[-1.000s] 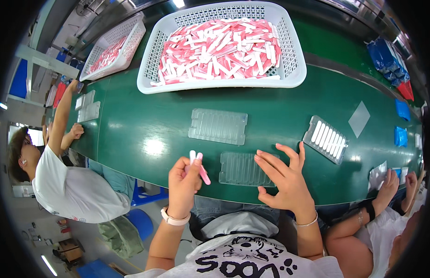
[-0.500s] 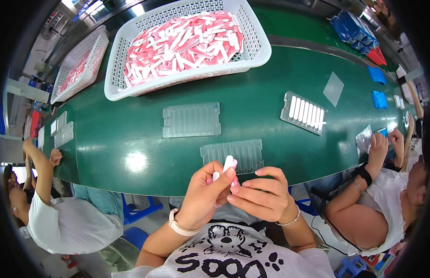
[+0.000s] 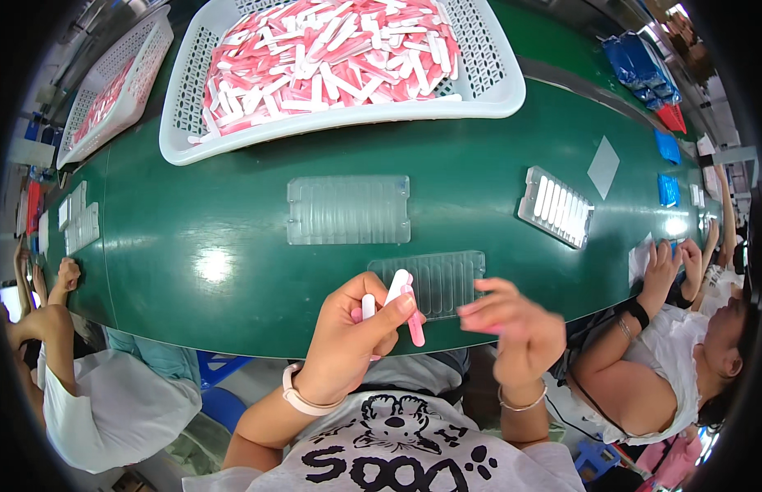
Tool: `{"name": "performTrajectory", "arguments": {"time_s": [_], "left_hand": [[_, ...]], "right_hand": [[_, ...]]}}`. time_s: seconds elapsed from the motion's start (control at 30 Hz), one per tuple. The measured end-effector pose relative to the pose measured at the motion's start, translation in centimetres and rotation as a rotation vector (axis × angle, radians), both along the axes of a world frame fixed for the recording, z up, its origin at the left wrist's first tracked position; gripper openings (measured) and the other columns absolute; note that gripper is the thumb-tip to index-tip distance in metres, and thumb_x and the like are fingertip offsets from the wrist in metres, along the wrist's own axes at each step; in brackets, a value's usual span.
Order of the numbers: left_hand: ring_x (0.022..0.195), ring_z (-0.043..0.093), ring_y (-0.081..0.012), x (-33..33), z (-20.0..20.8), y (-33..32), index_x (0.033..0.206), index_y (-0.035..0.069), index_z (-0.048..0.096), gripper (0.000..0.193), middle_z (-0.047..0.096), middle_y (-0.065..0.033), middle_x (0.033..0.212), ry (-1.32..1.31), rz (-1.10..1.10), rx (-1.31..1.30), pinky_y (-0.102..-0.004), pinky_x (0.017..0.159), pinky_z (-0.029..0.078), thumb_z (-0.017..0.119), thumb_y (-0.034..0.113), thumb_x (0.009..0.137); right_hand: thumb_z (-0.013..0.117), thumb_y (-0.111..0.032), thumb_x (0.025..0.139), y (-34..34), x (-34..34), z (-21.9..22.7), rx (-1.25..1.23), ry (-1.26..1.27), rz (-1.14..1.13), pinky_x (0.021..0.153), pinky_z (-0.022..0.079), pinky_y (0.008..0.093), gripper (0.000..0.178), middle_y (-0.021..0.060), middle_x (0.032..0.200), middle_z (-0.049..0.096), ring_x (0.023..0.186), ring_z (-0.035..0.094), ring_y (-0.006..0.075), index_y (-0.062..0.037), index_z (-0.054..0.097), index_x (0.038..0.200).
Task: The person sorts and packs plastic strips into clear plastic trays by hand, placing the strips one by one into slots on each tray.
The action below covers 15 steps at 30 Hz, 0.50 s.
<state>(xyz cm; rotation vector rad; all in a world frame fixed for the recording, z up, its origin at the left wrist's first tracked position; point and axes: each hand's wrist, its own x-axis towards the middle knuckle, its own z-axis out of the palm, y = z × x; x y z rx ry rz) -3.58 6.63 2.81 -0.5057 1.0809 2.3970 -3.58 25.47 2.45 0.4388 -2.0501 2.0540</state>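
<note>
My left hand [image 3: 355, 321] is closed round several small pink-and-white strips with rounded ends. One white strip [image 3: 400, 283] sticks up past the thumb, and a pink strip [image 3: 416, 330] points down beside it. To the right, apart from the strips, is my right hand [image 3: 520, 328], blurred by motion. Its fingers reach left with a gap between them, and I make out nothing held. Just behind my hands lies a clear plastic tray [image 3: 447, 287] with long grooves, partly hidden by the left hand. Another clear grooved tray [image 3: 348, 211] rests farther back.
A large white basket [image 3: 348, 121] heaped with pink-and-white strips stands at the back; a second basket [image 3: 143, 90] is far left. A tray of white strips [image 3: 557, 207] and a translucent sheet [image 3: 604, 167] lie right. Co-workers' hands [image 3: 666, 264] work at both sides.
My right hand has drawn away to the right from the strips in my left hand. A pink strip now shows pointing down from the left hand. The view has shifted slightly.
</note>
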Motion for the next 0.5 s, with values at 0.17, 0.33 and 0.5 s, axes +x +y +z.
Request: {"name": "performTrajectory", "arguments": {"time_s": [0.17, 0.33, 0.5], "left_hand": [[0.043, 0.03, -0.0009, -0.4, -0.2, -0.1, 0.076, 0.007, 0.045, 0.021, 0.065, -0.015, 0.075, 0.053, 0.007, -0.073, -0.0199, 0.039, 0.02, 0.061, 0.01, 0.09], [0.044, 0.031, -0.0001, -0.6, -0.4, -1.3, 0.077, 0.006, 0.046, 0.019, 0.065, -0.0145, 0.075, 0.078, 0.037, -0.14, -0.0186, 0.039, 0.021, 0.06, 0.009, 0.09], [0.044, 0.031, -0.0003, -0.6, -0.5, -2.0, 0.077, 0.007, 0.046, 0.02, 0.065, -0.0139, 0.075, 0.088, 0.053, -0.201, -0.0187, 0.039, 0.021, 0.061, 0.01, 0.089]], "right_hand": [[0.055, 0.003, 0.085, 2.1, -3.3, 2.0, 0.516, -0.452, -0.062, 0.058, 0.041, 0.0252, 0.015, 0.0081, 0.082, 0.056, 0.065, 0.05, 0.0138, -0.0018, 0.065, 0.095], [0.059, 0.002, 0.081, 2.8, -4.4, 2.3, 0.721, -0.401, 0.222, 0.062, 0.043, 0.0289, 0.014, 0.0092, 0.084, 0.054, 0.069, 0.053, 0.0188, -0.0025, 0.065, 0.094], [0.063, 0.003, 0.073, 1.1, -5.6, 3.3, 0.938, -0.436, 0.34, 0.071, 0.045, 0.0385, 0.028, 0.0142, 0.092, 0.051, 0.081, 0.056, 0.0318, 0.001, 0.051, 0.098]]}}
